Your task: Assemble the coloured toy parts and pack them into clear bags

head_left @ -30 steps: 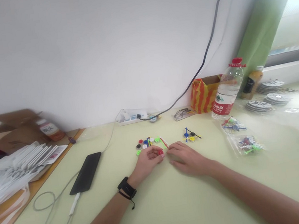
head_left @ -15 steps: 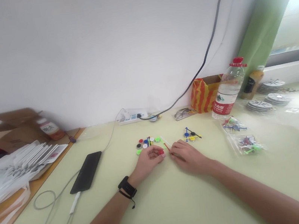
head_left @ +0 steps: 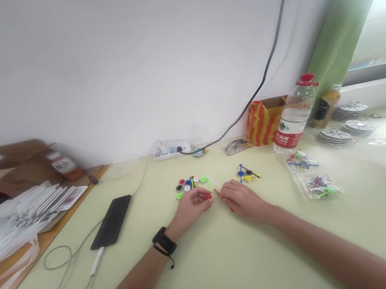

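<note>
My left hand (head_left: 191,207), with a black watch on its wrist, pinches a small red round piece (head_left: 207,195) just above the pale green table (head_left: 212,268). My right hand (head_left: 242,198) is closed on a thin red stick (head_left: 222,198) whose tip points toward the red piece. Beyond my left hand lies a cluster of small coloured round pieces (head_left: 190,184). A little pile of blue, yellow and black pieces with sticks (head_left: 247,174) lies past my right hand.
A black phone (head_left: 111,222) on a grey cable lies to the left. A water bottle (head_left: 295,117), two clear bags of coloured parts (head_left: 311,175), a striped bag (head_left: 262,123), a power strip (head_left: 170,150) and stacked discs (head_left: 344,125) stand along the back and right. White packets (head_left: 14,217) pile at left.
My right hand has turned the red stick, so it now slants down along my fingers toward the table. My left hand has stayed put with the red piece.
</note>
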Demonstrator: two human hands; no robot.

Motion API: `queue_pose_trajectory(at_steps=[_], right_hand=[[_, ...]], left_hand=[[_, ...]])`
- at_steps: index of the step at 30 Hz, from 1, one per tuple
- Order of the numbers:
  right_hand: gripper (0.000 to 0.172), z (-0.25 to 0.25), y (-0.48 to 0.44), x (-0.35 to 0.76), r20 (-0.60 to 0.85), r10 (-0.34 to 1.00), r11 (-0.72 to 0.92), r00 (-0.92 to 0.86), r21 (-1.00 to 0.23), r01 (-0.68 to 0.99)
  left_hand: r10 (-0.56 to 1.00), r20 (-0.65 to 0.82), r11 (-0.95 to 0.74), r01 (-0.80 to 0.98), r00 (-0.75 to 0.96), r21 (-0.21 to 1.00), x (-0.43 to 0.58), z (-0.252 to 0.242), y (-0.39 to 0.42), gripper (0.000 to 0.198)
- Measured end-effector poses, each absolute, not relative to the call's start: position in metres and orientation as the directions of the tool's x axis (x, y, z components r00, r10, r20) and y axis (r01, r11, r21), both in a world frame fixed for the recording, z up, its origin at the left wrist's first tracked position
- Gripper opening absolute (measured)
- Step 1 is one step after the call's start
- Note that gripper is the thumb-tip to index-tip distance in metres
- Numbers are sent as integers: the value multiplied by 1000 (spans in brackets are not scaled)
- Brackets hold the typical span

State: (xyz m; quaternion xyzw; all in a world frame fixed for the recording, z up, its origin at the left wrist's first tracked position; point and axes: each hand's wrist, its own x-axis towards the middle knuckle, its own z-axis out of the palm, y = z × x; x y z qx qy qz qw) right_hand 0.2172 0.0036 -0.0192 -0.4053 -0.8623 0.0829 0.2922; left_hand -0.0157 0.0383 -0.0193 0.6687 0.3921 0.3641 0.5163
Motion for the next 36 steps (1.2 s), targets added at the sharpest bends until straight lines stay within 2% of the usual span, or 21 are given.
queue_pose_trajectory(at_steps=[4, 10, 21, 27, 31, 36], right_hand=[[18, -13, 1, 217, 475, 744, 660, -469, -416, 626], [18, -12, 0, 216, 402, 807, 590, -433, -502, 632], [23, -14, -1, 214, 549, 735, 669, -398, -487, 561], [16, -16, -1, 212, 603, 704, 701, -374, -507, 502], [13, -14, -5, 206, 610, 719, 693, -334, -592, 412], [19, -9, -10, 200, 560, 777, 628, -286, -718, 301]], left_hand=[[898, 88, -173, 160, 432, 972, -16, -20, 38, 29], [900, 82, -175, 182, 429, 968, -16, -19, 38, 28], [896, 80, -163, 156, 437, 974, -16, -18, 38, 27], [894, 93, -177, 153, 439, 972, -16, -19, 38, 27], [884, 111, -195, 144, 453, 970, -17, -19, 38, 29], [855, 136, -229, 129, 500, 965, -17, -14, 34, 32]])
